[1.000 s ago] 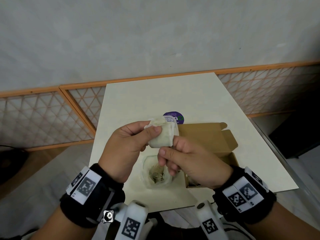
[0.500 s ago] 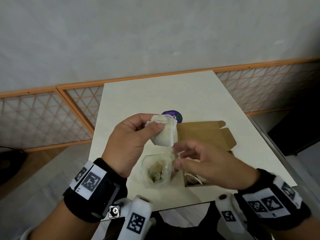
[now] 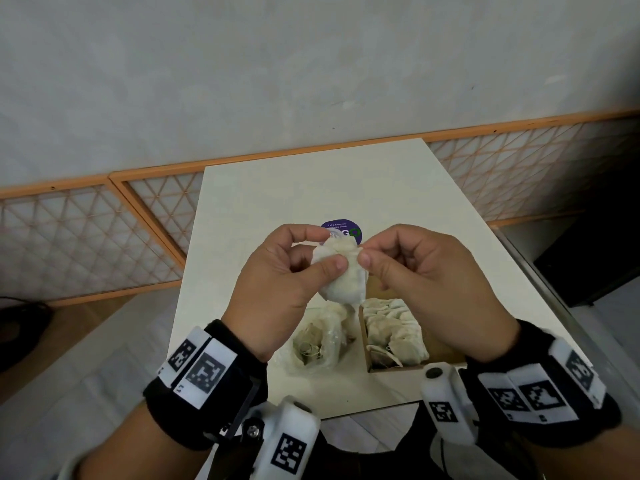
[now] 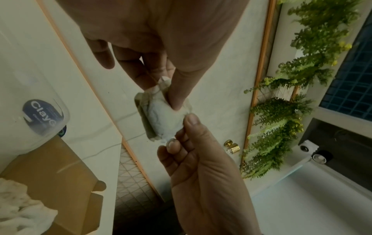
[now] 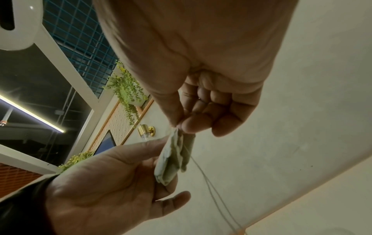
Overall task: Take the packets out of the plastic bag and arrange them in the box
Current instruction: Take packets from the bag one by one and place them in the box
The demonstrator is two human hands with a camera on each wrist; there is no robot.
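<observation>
White packet [image 3: 341,271] pinched in both grips, left hand [image 3: 277,289] and right hand [image 3: 426,285], above the counter [image 3: 263,202]; next we lower it gently into the box [image 3: 398,367].

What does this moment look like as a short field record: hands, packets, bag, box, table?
left hand: pinches the packets between thumb and fingers
right hand: pinches the packets' top edge
packets: a small white stack held up above the table, threads hanging below in the right wrist view
bag: clear plastic, on the table left of the box, some packets inside
box: cardboard, open, white packets inside
table: pale top, purple sticker behind the hands
</observation>
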